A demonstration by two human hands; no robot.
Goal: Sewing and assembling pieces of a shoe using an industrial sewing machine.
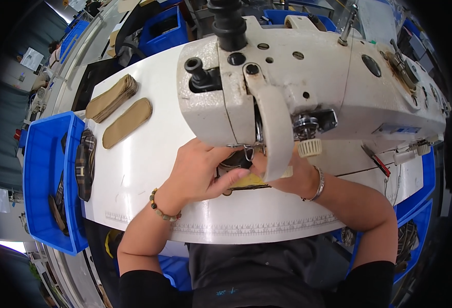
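A white sewing machine fills the upper right of the head view. Below its needle area is a small dark work piece with a yellow part at its near side; its exact kind is mostly hidden by my fingers. My left hand, with a beaded bracelet at the wrist, grips the piece from the left, thumb and fingers closed around its edge. From the right, my right hand holds its other side, partly covered by the machine's pale curved lever.
Tan, sole-shaped pieces lie at the table's left: a stack and a smaller one. A plaid piece rests by the blue bin. Red-handled snips lie right of the machine. A printed ruler runs along the near edge.
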